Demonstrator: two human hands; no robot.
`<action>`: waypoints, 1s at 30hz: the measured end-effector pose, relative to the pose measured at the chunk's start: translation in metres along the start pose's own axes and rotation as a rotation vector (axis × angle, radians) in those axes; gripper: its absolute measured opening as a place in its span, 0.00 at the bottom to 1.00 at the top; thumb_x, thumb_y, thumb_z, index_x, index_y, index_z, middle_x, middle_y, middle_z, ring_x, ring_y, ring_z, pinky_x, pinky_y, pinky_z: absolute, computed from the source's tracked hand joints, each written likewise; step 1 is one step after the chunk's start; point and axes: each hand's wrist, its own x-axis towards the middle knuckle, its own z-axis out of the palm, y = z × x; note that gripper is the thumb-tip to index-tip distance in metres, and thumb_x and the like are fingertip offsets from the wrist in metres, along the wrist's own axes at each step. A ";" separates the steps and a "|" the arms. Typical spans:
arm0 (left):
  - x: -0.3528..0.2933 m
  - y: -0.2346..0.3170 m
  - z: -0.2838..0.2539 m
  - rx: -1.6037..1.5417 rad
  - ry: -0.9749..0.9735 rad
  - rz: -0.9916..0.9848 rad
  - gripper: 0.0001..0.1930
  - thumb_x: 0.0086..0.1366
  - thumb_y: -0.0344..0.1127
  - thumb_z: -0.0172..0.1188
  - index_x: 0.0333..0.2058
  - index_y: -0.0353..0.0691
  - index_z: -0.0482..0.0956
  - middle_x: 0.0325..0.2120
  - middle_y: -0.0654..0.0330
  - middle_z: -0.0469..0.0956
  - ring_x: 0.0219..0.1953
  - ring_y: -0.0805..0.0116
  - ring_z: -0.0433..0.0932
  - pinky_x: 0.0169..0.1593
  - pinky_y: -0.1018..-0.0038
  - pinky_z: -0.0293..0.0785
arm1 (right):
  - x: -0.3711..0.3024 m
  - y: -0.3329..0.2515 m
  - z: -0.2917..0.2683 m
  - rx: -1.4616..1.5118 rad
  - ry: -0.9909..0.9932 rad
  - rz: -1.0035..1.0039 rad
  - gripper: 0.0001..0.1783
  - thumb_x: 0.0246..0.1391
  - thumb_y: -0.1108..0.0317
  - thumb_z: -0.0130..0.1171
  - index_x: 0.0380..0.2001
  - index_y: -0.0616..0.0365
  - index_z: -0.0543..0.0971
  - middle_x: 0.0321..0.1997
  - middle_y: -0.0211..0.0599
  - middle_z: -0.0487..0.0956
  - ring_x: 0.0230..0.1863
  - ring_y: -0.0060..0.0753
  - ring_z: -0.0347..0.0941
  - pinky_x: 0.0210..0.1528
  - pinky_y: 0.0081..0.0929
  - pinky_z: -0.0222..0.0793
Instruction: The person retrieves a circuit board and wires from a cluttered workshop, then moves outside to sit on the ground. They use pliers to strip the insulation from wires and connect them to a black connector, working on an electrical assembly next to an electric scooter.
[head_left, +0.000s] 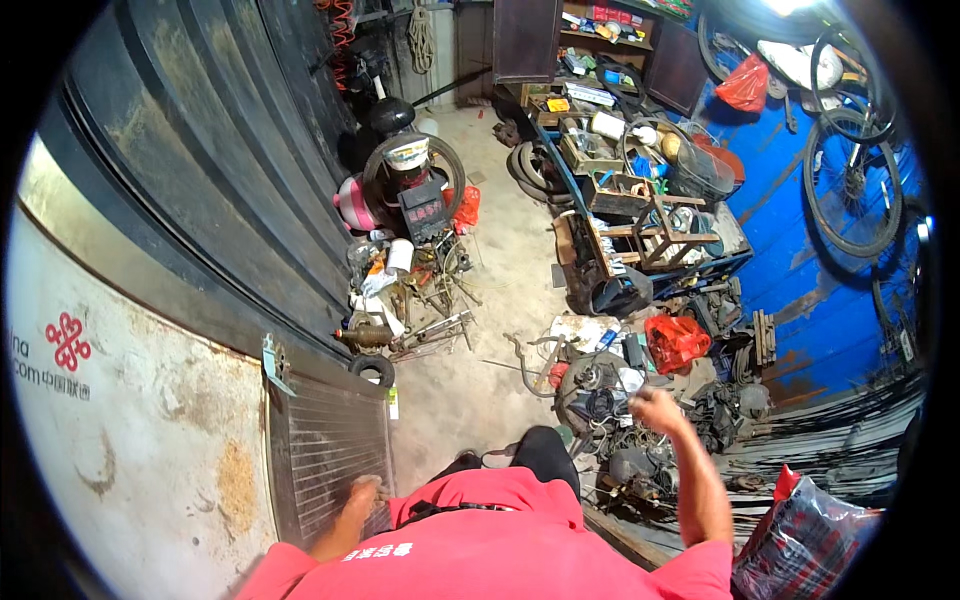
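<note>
The shirt [490, 550] is coral pink with white print, the trousers [548, 458] black, the scrap [630, 380] white and the bag [678, 343] vivid red. Bright blue covers the wall [780, 180] (rust-brown patches break it up), while the board [325, 430] is grey-brown with fine parallel stripes. The sack [805, 540] is checked in red and dark tones, the panel [170, 400] off-white, stained tan, with a red emblem.

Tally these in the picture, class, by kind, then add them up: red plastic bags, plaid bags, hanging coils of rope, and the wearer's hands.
Red plastic bags: 3
Plaid bag: 1
Hanging coil of rope: 1
Wearer's hands: 2
Total: 7
</note>
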 end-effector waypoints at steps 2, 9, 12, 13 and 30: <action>0.025 -0.003 0.033 0.001 0.013 -0.015 0.14 0.65 0.41 0.57 0.45 0.41 0.74 0.29 0.54 0.80 0.25 0.61 0.80 0.27 0.66 0.76 | 0.013 0.069 0.024 0.136 0.019 0.095 0.13 0.56 0.64 0.59 0.39 0.61 0.79 0.27 0.35 0.80 0.24 0.25 0.75 0.28 0.25 0.72; 0.034 0.019 0.005 0.260 0.001 -0.134 0.20 0.65 0.44 0.58 0.51 0.41 0.72 0.42 0.50 0.79 0.41 0.59 0.78 0.46 0.63 0.73 | -0.062 0.209 0.132 0.434 0.020 0.659 0.09 0.57 0.63 0.57 0.29 0.56 0.77 0.24 0.34 0.78 0.22 0.33 0.74 0.21 0.31 0.69; 0.023 0.084 0.024 0.289 -0.023 -0.070 0.19 0.65 0.45 0.58 0.49 0.40 0.72 0.40 0.50 0.80 0.40 0.61 0.78 0.44 0.64 0.74 | -0.063 0.238 0.157 0.526 0.063 0.857 0.10 0.55 0.67 0.53 0.36 0.62 0.79 0.29 0.41 0.81 0.24 0.38 0.78 0.23 0.37 0.71; 0.025 0.104 0.032 0.269 -0.035 -0.033 0.19 0.65 0.45 0.57 0.49 0.40 0.73 0.39 0.50 0.80 0.39 0.61 0.78 0.44 0.64 0.73 | -0.044 0.228 0.154 0.562 0.061 0.891 0.11 0.56 0.67 0.52 0.37 0.62 0.80 0.31 0.42 0.82 0.25 0.39 0.79 0.24 0.40 0.72; 0.093 0.367 0.132 0.710 -0.007 0.093 0.17 0.64 0.44 0.53 0.46 0.41 0.78 0.40 0.48 0.80 0.44 0.51 0.78 0.46 0.57 0.75 | 0.162 0.098 0.035 0.894 0.353 0.692 0.08 0.58 0.69 0.50 0.30 0.58 0.77 0.22 0.34 0.76 0.18 0.31 0.72 0.20 0.31 0.69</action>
